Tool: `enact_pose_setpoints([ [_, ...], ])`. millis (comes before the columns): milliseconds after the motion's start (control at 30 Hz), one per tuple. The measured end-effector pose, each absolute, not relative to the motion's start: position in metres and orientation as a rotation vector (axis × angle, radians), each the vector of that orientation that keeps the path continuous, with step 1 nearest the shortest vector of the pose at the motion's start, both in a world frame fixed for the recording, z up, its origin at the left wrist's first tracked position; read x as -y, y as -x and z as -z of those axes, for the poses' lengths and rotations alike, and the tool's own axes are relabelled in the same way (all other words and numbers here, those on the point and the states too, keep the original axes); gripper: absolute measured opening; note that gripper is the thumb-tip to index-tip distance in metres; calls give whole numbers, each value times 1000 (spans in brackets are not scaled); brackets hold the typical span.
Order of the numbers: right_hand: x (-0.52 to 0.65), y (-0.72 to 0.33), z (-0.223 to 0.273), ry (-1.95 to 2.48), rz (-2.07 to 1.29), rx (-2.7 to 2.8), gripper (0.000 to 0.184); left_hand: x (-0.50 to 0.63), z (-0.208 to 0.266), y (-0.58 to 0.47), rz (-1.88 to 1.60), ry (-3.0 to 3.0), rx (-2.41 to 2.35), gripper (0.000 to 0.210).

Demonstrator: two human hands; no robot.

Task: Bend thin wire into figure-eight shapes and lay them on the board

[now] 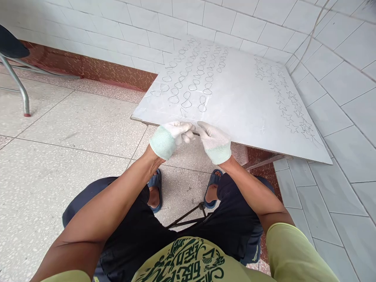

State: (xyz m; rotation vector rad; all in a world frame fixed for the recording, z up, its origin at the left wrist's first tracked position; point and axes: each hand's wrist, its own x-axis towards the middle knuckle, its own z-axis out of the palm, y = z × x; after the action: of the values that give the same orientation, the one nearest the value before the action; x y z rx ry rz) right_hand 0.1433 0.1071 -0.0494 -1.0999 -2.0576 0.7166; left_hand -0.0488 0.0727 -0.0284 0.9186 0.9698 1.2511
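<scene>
My left hand, in a white glove with a mint-green cuff, is closed in a pinch at the near edge of a white board. My right hand, gloved the same way, pinches just beside it, the fingertips of both almost meeting. Whatever lies between the fingers is too small to make out. Just beyond the hands rests a thin figure-eight wire loop, one of several laid in rows across the board's left half. Along its right side are several star-shaped wire pieces.
White tiled walls border the board at the back and right. A chair with metal legs stands at far left on the speckled floor. A cable hangs in the right corner. Dark thin legs show between my feet.
</scene>
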Motion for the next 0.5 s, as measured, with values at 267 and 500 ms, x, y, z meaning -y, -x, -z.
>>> enact_pose_setpoints([
  [267,-94,-131,33,1211,-1008,1853,35,-79,34,53,-1311,-878,-972,29],
  [500,-87,-129,31,1239,-1097,1759,44,-78,29,56,-1366,-948,-1023,40],
])
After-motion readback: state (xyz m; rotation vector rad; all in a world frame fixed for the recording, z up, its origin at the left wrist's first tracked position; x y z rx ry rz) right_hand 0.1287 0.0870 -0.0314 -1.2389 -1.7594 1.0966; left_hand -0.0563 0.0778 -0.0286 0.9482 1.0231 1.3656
